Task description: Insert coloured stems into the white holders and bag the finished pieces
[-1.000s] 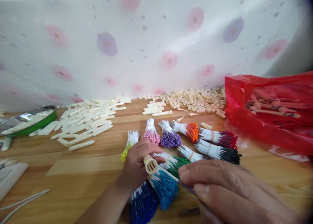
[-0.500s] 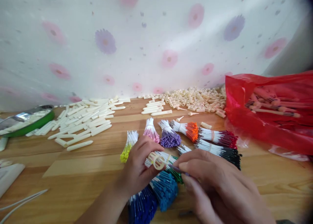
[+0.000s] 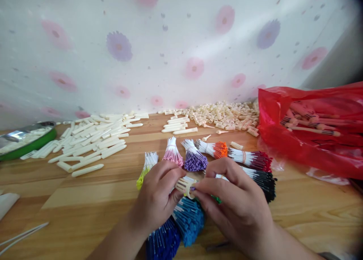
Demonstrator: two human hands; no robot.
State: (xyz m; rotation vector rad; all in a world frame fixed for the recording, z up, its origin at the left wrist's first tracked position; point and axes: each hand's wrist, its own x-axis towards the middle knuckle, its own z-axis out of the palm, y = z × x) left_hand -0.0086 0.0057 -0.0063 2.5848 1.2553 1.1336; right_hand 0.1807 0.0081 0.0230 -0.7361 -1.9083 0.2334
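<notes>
My left hand (image 3: 155,193) grips a short cream plastic pen barrel (image 3: 183,185) with slots along its side, its open end turned toward my right hand (image 3: 239,199). My right thumb and forefinger pinch the purple end of a thin pen refill (image 3: 193,189) at that opening; the rest of it is hidden inside the barrel. A bit of yellow-green shows at the barrel's rim. Below my hands lie bundles of teal refills (image 3: 189,220) and dark blue refills (image 3: 163,241). Green refills are mostly covered by my right hand.
More bundles lie behind: yellow (image 3: 146,171), pink (image 3: 172,152), purple (image 3: 195,158), orange (image 3: 217,149), dark red (image 3: 255,159) and black (image 3: 263,184). Cream tubes (image 3: 93,142) and slotted pieces (image 3: 224,114) are heaped farther back. A red plastic bag (image 3: 306,154) sits right, a green-rimmed bowl (image 3: 36,144) left.
My right hand has come in to the barrel. The refill, whose white-and-purple length showed outside before, has slid in until only its purple end shows.
</notes>
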